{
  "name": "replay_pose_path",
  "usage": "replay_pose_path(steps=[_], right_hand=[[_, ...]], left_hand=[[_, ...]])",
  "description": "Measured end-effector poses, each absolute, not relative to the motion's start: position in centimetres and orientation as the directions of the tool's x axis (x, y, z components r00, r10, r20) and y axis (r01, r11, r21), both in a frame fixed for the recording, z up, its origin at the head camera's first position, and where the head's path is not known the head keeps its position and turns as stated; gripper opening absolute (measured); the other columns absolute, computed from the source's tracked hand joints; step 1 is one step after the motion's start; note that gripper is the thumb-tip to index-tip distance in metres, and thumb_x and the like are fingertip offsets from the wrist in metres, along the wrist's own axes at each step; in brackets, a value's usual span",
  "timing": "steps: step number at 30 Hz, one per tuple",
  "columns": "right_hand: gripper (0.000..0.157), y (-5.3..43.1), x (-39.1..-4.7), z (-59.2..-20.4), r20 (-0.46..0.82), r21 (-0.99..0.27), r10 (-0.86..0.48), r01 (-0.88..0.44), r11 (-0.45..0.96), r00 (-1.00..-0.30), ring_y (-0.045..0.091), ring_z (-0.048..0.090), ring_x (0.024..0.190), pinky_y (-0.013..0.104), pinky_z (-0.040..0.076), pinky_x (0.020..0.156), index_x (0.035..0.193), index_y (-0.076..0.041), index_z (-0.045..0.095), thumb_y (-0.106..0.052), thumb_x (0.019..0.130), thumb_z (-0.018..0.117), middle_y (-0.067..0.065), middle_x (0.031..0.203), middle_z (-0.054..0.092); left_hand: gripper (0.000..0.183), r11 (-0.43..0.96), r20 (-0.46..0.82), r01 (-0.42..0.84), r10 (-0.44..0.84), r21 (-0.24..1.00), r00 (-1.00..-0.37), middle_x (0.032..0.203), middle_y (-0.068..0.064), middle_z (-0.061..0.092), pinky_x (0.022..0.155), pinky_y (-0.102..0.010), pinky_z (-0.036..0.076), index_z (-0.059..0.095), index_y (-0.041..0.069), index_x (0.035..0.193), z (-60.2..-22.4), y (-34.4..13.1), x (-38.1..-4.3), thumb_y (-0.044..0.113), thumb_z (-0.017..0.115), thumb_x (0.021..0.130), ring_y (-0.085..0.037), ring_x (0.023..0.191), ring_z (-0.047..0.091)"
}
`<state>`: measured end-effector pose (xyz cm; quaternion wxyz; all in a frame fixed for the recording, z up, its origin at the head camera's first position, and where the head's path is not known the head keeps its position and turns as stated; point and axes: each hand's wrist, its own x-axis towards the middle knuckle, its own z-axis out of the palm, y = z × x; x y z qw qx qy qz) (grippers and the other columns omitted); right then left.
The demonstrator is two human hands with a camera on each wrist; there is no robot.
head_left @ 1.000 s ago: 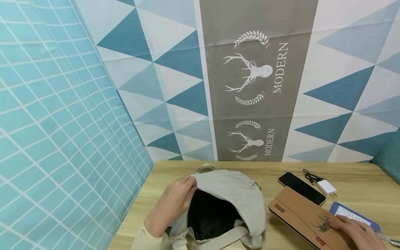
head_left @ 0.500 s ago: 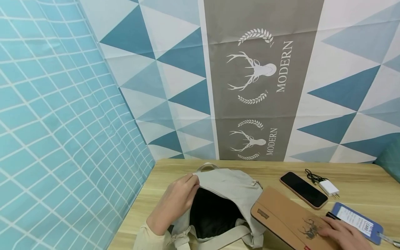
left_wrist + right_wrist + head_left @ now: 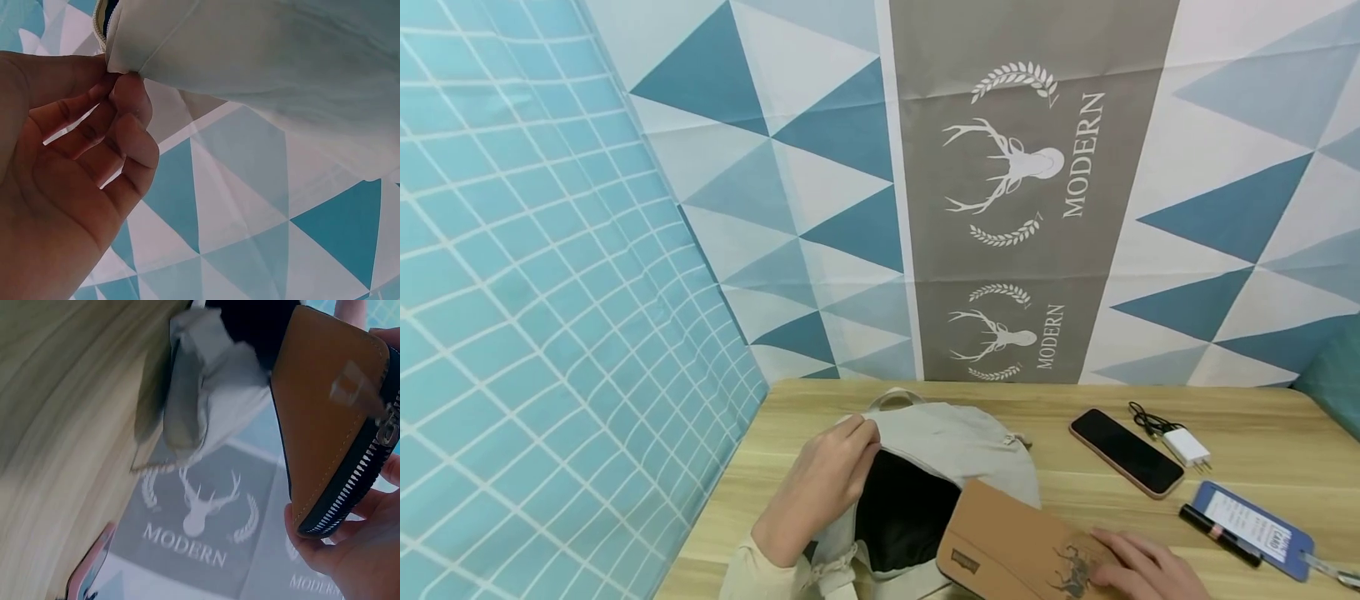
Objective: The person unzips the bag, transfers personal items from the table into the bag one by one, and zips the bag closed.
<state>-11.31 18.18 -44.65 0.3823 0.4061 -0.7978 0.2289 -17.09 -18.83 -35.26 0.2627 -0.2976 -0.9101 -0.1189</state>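
A pale beige backpack lies on the wooden table with its zipped mouth gaping and a black lining inside. My left hand pinches the edge of that mouth; in the left wrist view, thumb and fingertips of the hand meet on the cloth beside the zip. My right hand grips a brown zip-up wallet with a dark printed figure. The wallet's near end overlaps the right side of the bag's opening. In the right wrist view the wallet's black zip is closed, and the hand wraps its edge.
Right of the bag lie a phone, a white charger with a black cable, a blue card holder and a black marker. Patterned cloth hangs behind the table, and blue gridded cloth on the left.
My right hand has carried the wallet leftward from beside the phone to the bag's mouth, uncovering the marker and card holder. The left hand keeps its pinch on the bag's edge.
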Motion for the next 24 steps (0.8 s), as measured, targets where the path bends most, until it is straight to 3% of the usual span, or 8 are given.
replay_pose_path(steps=[7, 11, 15, 20, 24], right_hand=[[0.019, 15.6, -10.9, -44.8, 0.781, -0.01, -0.503, -0.813, 0.583, -0.371, 0.009, 0.046, 0.101, 0.019, 0.035, 0.077, 0.096, -0.03, 0.059, -0.046, 0.085, 0.055, 0.0, 0.109, 0.06], [0.02, 14.8, -10.8, -45.0, 0.749, 0.019, -0.528, -0.783, 0.622, -0.401, 0.014, 0.05, 0.095, 0.025, 0.039, 0.071, 0.096, -0.031, 0.059, -0.046, 0.084, 0.056, 0.003, 0.104, 0.062], [0.025, 13.9, -10.6, -45.0, 0.691, 0.022, -0.536, -0.728, 0.686, -0.485, 0.016, 0.053, 0.093, 0.034, 0.044, 0.063, 0.096, -0.032, 0.059, -0.051, 0.08, 0.058, 0.002, 0.105, 0.062], [0.032, 12.4, -10.2, -44.8, 0.659, -0.015, -0.482, -0.651, 0.759, -0.578, 0.014, 0.056, 0.091, 0.037, 0.044, 0.064, 0.094, -0.034, 0.059, -0.058, 0.074, 0.059, -0.003, 0.104, 0.062], [0.037, 11.3, -10.4, -44.6, 0.673, -0.044, -0.469, -0.664, 0.747, -0.572, 0.018, 0.056, 0.092, 0.039, 0.044, 0.066, 0.093, -0.029, 0.06, -0.06, 0.073, 0.058, 0.001, 0.104, 0.063]], left_hand=[[0.016, 0.793, 0.559, 0.608, 0.489, 0.033, -0.669, 0.068, 0.013, 0.035, 0.048, -0.013, 0.03, 0.049, 0.02, 0.076, -35.2, -18.5, -16.9, 0.011, 0.054, 0.088, -0.001, 0.055, 0.031], [0.017, 0.79, 0.564, 0.612, 0.495, 0.025, -0.661, 0.066, 0.012, 0.033, 0.048, -0.013, 0.029, 0.048, 0.018, 0.074, -35.2, -18.2, -16.8, 0.011, 0.053, 0.088, -0.002, 0.054, 0.03], [0.016, 0.789, 0.563, 0.614, 0.5, 0.017, -0.658, 0.067, 0.012, 0.035, 0.049, -0.013, 0.03, 0.049, 0.018, 0.074, -35.3, -18.0, -16.7, 0.011, 0.054, 0.088, -0.002, 0.054, 0.031], [0.015, 0.783, 0.56, 0.621, 0.512, 0.007, -0.651, 0.067, 0.011, 0.037, 0.049, -0.013, 0.03, 0.05, 0.017, 0.075, -35.3, -17.7, -16.7, 0.01, 0.054, 0.087, -0.002, 0.054, 0.033], [0.016, 0.785, 0.562, 0.619, 0.512, 0.002, -0.65, 0.067, 0.011, 0.036, 0.049, -0.013, 0.03, 0.05, 0.017, 0.074, -35.3, -17.7, -16.7, 0.009, 0.053, 0.088, -0.002, 0.054, 0.033]])
